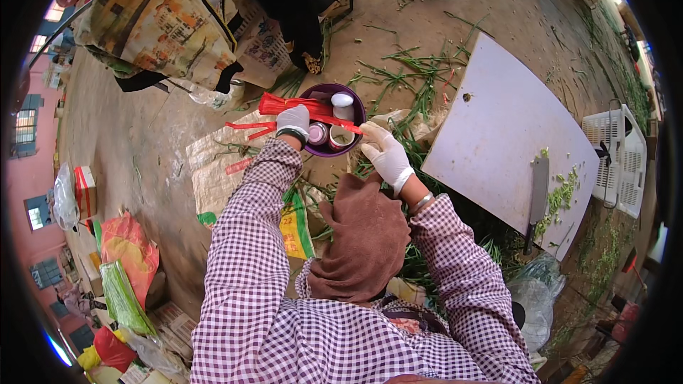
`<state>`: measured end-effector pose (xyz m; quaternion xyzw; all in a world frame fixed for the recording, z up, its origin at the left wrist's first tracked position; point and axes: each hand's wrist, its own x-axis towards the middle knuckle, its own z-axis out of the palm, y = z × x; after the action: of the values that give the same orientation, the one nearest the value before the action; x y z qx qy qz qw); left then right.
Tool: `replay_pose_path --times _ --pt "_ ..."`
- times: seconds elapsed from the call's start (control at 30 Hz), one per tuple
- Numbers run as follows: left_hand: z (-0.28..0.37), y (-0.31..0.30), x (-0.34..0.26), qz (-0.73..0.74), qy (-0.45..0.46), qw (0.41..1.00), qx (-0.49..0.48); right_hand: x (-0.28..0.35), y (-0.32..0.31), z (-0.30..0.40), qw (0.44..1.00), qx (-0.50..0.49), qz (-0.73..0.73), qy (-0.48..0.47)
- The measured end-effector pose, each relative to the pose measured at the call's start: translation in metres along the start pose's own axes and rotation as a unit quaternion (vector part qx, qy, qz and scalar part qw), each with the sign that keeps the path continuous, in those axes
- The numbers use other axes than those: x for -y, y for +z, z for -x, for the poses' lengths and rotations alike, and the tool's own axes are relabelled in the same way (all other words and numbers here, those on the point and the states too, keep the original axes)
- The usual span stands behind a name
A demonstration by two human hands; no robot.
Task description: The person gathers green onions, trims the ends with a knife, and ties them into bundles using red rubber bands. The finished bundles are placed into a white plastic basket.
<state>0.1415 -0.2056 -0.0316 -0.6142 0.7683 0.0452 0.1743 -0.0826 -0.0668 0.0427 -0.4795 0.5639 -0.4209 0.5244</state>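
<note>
A bundle of flat red strips (288, 105) lies across the far left rim of a purple bowl (364, 112). My left hand (294, 120), in a white glove, is closed around some of the strips at the bowl's left side. My right hand (385, 152), also gloved, pinches the right end of a red strip between thumb and finger, just beyond the bowl's right rim. In the bowl stand a white-capped container (342, 106), a round jar with a pinkish lid (318, 133) and an open cup (341, 137). A brown cloth (357, 245) lies over my knee.
A cleaver (539, 197) rests beside chopped green stalks (558, 197) on a white board (501, 128) at right. Beyond it is a white plastic basket (619, 154). Long green stalks (421, 74) litter the floor. A woven sack (213, 170) lies left; a patterned jacket (165, 26) hangs at upper left.
</note>
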Motion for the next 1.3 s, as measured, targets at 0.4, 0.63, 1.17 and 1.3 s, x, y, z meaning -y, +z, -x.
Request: replay_pose_path --times 0.4,0.63,1.17,1.3 --pt "-0.032 0.025 -0.043 -0.034 0.085 0.992 0.09 0.009 -0.036 0.079 0.996 -0.014 0.089 -0.024" --pt "-0.019 0.022 -0.038 -0.126 0.137 0.98 -0.076 0.01 -0.059 0.124 0.996 -0.069 0.059 0.025" --pt "-0.051 0.03 -0.058 -0.006 0.098 0.975 0.201 0.029 -0.073 0.199 0.993 -0.064 0.071 0.074" --pt "-0.047 0.053 -0.023 -0.021 0.246 0.946 0.212 0.039 -0.092 0.241 0.989 -0.093 0.055 0.1"
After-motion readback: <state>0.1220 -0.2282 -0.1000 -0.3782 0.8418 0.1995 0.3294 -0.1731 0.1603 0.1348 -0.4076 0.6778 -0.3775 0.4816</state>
